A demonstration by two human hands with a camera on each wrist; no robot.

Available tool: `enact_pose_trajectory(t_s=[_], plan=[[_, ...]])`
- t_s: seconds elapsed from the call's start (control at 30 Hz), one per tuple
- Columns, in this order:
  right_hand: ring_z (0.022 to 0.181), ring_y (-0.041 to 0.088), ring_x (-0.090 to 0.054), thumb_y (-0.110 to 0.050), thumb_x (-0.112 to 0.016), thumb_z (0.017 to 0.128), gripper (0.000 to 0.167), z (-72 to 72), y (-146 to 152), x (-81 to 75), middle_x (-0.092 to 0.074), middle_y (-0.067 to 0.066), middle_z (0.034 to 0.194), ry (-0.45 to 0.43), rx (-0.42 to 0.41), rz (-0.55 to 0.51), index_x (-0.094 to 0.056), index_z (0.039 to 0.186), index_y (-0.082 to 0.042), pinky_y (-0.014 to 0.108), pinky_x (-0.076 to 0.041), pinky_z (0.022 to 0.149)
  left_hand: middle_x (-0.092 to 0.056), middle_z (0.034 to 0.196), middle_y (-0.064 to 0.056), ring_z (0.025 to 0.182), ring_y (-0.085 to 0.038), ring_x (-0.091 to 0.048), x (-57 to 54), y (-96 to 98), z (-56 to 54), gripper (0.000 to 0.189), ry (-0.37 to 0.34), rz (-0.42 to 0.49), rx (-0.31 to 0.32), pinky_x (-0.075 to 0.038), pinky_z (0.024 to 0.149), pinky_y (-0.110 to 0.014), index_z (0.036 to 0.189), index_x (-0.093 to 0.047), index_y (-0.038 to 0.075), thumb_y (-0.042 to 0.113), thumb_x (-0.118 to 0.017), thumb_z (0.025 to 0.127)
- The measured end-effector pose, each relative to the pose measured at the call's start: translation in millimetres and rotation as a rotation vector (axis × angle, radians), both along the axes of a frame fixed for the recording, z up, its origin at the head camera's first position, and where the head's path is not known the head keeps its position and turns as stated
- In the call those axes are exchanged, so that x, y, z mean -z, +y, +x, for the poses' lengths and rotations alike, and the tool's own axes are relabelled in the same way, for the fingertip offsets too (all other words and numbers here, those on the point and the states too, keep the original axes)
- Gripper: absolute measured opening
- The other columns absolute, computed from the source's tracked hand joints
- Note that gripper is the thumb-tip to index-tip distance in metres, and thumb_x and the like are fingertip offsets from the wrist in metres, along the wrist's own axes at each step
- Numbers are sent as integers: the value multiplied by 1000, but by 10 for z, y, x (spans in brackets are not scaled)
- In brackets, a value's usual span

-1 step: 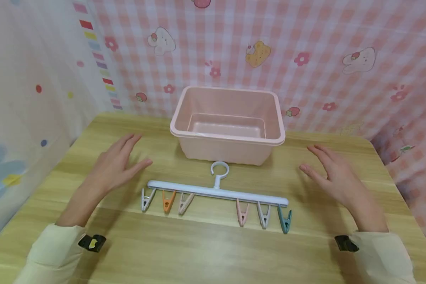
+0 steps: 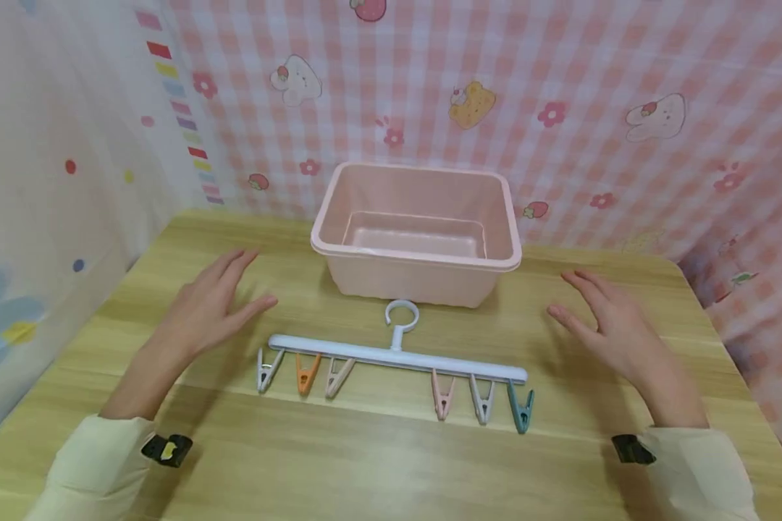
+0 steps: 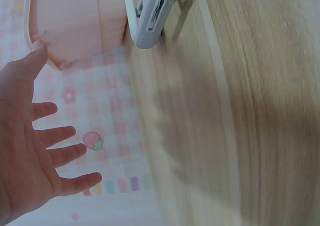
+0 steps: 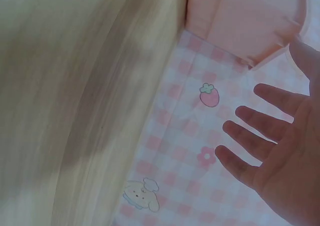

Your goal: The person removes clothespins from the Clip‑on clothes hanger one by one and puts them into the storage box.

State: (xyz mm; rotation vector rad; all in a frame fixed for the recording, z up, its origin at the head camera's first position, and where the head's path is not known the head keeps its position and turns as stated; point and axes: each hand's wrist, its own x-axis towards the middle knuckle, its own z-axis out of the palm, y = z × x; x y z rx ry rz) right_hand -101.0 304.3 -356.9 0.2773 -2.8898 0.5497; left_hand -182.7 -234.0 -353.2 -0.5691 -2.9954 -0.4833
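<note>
My left hand (image 2: 195,311) hovers over the table's left side, fingers spread, holding nothing. My right hand (image 2: 615,333) is held out the same way on the right. Between them lies a pale blue clip hanger (image 2: 365,354), its ring hook (image 2: 397,340) pointing toward the bin. Three clothespins hang along its left part: grey (image 2: 263,378), orange (image 2: 305,380) and beige (image 2: 334,387). Three more are at its right: pink (image 2: 440,405), pale grey (image 2: 481,409) and teal (image 2: 521,420). In the left wrist view, the grey clothespin (image 3: 148,30) lies beyond the thumb.
A pink plastic bin (image 2: 410,281) stands behind the hanger, with nothing inside it. The wooden table (image 2: 365,463) ends at a pink checked cloth (image 2: 599,159) at the back and a whitish cloth (image 2: 98,217) on the left.
</note>
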Motion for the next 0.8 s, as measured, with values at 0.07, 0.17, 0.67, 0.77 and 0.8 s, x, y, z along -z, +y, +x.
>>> enact_pose_trajectory(t_s=[0.07,0.17,0.67,0.77,0.8], plan=[[133,54,-44,-40,-64,97,63,30,7,37,-44,31,149,4,14,-4,-48,145,-2,69,-34,106,-33,158,-27,140,-52,-38,35,30,-72,83,1,5,17,-38,100,-76,157,-29,8,59,-56,97],[133,54,-44,-40,-63,98,63,83,1,148,-45,30,149,-6,32,-16,-48,145,-2,69,-36,106,-35,155,-29,137,-53,-40,147,75,-155,82,1,6,48,-39,97,-76,155,-31,5,58,-55,97],[141,48,-39,-46,-57,100,64,-437,-160,252,-43,26,153,-32,10,14,-46,148,-4,66,-32,113,-43,150,-28,130,-54,-47,351,-2,-227,74,76,69,41,-43,89,-75,152,-35,6,51,-58,98],[142,47,-39,-48,-55,101,66,-615,-279,216,-43,25,154,-36,-50,22,-45,149,-5,64,-32,116,-45,148,-30,128,-55,-47,323,-131,-140,73,100,73,9,-42,89,-75,149,-38,2,50,-58,98],[142,47,-39,-49,-55,101,66,-659,-306,202,-43,25,154,-39,-63,24,-45,149,-5,63,-32,116,-47,146,-30,126,-55,-48,314,-138,-123,71,116,72,10,-43,87,-75,147,-41,1,49,-59,98]])
